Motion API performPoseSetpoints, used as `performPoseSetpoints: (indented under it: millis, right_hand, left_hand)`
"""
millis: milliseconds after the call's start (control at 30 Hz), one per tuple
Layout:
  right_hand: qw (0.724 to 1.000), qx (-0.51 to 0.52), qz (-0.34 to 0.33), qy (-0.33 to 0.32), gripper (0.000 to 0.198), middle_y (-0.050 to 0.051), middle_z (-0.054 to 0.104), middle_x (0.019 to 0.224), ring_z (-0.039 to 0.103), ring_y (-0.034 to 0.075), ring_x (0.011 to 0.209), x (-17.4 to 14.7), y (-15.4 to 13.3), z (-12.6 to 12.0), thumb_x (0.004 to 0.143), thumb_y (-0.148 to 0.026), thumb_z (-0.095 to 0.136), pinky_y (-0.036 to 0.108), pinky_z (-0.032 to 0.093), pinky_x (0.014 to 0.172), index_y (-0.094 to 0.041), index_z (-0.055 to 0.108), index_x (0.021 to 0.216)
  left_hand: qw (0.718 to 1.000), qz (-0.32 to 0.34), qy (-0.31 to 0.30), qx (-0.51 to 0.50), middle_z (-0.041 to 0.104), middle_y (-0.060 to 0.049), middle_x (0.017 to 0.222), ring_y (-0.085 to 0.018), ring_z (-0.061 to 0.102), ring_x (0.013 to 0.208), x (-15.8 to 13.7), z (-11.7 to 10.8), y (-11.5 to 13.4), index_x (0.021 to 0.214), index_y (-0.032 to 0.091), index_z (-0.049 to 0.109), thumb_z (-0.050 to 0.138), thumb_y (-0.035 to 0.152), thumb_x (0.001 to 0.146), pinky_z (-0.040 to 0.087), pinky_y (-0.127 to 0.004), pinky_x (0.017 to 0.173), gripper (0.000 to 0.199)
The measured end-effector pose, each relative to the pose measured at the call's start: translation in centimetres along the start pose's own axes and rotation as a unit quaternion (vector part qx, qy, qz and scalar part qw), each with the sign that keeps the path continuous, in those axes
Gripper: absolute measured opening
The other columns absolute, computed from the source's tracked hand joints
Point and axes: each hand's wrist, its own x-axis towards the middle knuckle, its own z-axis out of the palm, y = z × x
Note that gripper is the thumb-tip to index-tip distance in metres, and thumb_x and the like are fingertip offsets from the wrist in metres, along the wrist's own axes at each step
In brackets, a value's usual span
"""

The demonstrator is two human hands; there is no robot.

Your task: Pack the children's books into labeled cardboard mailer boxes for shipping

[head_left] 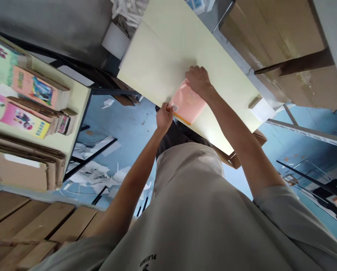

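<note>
A pink book (188, 101) with an orange strip along its near edge lies on the cream tabletop (162, 56), close to the table's front edge. My left hand (165, 117) pinches its left corner between thumb and fingers. Over the book's far edge rests my right hand (198, 79), its fingers curled and closed on that edge; the fingertips are partly hidden. Both forearms reach forward from my body.
On the left, a shelf unit (80, 109) carries stacks of colourful books (35, 88) and folded cardboard (21, 165). Cardboard boxes (272, 34) stand at the upper right. Scattered paper (95, 177) covers part of the blue floor. A white block (262, 109) sits at the table's right edge.
</note>
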Motion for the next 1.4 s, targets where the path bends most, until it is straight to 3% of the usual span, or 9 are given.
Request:
performPoseSetpoints:
  millis: [133,267,467,633,800,967,1133,1267,1400]
  right_hand:
    - [0.999,0.011,0.039,0.032,0.015,0.024,0.069,0.162,0.06,0.044,0.16,-1.3,-2.1,0.4,0.116,-0.028,0.071,0.071,0.04,0.145,-0.016,0.074,0.124]
    - [0.993,0.036,0.064,0.096,0.049,0.029,0.047,0.188,0.045,0.051,0.174,-5.6,-4.4,1.1,0.112,-0.02,0.065,0.081,0.036,0.143,-0.014,0.064,0.161]
    - [0.986,0.056,0.156,0.031,0.056,0.033,0.056,0.183,0.058,0.047,0.166,-14.7,-8.2,4.1,0.108,-0.005,0.052,0.067,0.055,0.131,-0.015,0.07,0.16]
    - [0.981,0.085,0.172,0.042,0.054,0.028,0.052,0.188,0.052,0.042,0.175,-17.8,-10.1,3.7,0.107,-0.008,0.056,0.061,0.055,0.135,-0.018,0.072,0.158]
    - [0.957,0.085,0.18,0.21,0.051,0.023,0.061,0.181,0.058,0.043,0.169,-17.8,-10.9,-3.9,0.117,-0.023,0.05,0.066,0.054,0.136,-0.025,0.07,0.164]
    - [0.893,0.054,0.129,0.429,0.052,0.02,0.062,0.179,0.056,0.047,0.167,-15.9,-9.9,-17.0,0.122,-0.037,0.047,0.075,0.047,0.139,-0.027,0.064,0.17]
    - [0.865,0.039,0.094,0.492,0.048,0.019,0.062,0.176,0.051,0.046,0.169,-10.8,-6.9,-28.5,0.121,-0.044,0.056,0.077,0.041,0.142,-0.025,0.063,0.165]
    - [0.886,0.048,0.136,0.441,0.035,0.023,0.072,0.162,0.059,0.046,0.16,-7.1,-5.8,-32.8,0.114,-0.034,0.073,0.075,0.041,0.141,-0.019,0.074,0.146]
    - [0.898,0.005,0.182,0.4,0.032,0.024,0.076,0.154,0.063,0.04,0.152,-6.6,-5.9,-32.9,0.121,-0.025,0.065,0.065,0.044,0.139,-0.012,0.077,0.147]
  left_hand:
    - [0.993,0.048,-0.03,0.106,0.077,-0.022,0.13,-0.045,0.078,0.132,1.1,-2.8,0.5,0.115,0.024,0.073,0.075,0.038,0.108,0.059,-0.06,0.124,0.016]
    - [0.978,0.136,-0.06,0.146,0.068,-0.027,0.161,-0.047,0.063,0.158,3.3,-4.5,2.6,0.14,0.02,0.073,0.071,0.018,0.103,0.049,-0.065,0.138,0.037]
    - [0.919,0.222,-0.18,0.27,0.064,-0.029,0.173,-0.045,0.063,0.162,5.2,-5.2,7.9,0.153,0.018,0.071,0.057,0.001,0.101,0.053,-0.065,0.134,0.056]
    - [0.854,0.263,-0.236,0.381,0.071,-0.025,0.162,-0.043,0.072,0.15,6.9,-6.9,11.8,0.151,0.02,0.075,0.06,-0.002,0.096,0.063,-0.059,0.128,0.061]
    - [0.842,0.399,-0.224,0.286,0.074,-0.019,0.16,-0.037,0.07,0.154,9.1,-9.0,19.3,0.151,0.025,0.076,0.061,0.012,0.108,0.057,-0.055,0.137,0.047]
    - [0.816,0.547,-0.147,0.116,0.076,-0.014,0.156,-0.033,0.07,0.155,10.1,-10.5,32.5,0.135,0.025,0.08,0.064,0.024,0.115,0.053,-0.05,0.141,0.026]
    - [0.809,0.581,-0.086,0.011,0.075,-0.013,0.151,-0.035,0.068,0.156,10.2,-12.6,43.8,0.127,0.024,0.078,0.068,0.03,0.118,0.057,-0.053,0.135,0.015]
    - [0.809,0.583,-0.065,-0.029,0.073,-0.011,0.15,-0.034,0.069,0.154,9.8,-14.5,46.7,0.124,0.024,0.074,0.066,0.027,0.119,0.061,-0.053,0.13,0.01]
    - [0.799,0.598,-0.066,0.001,0.076,-0.01,0.146,-0.03,0.073,0.146,10.5,-15.6,43.6,0.121,0.023,0.075,0.065,0.017,0.113,0.064,-0.046,0.123,0.014]
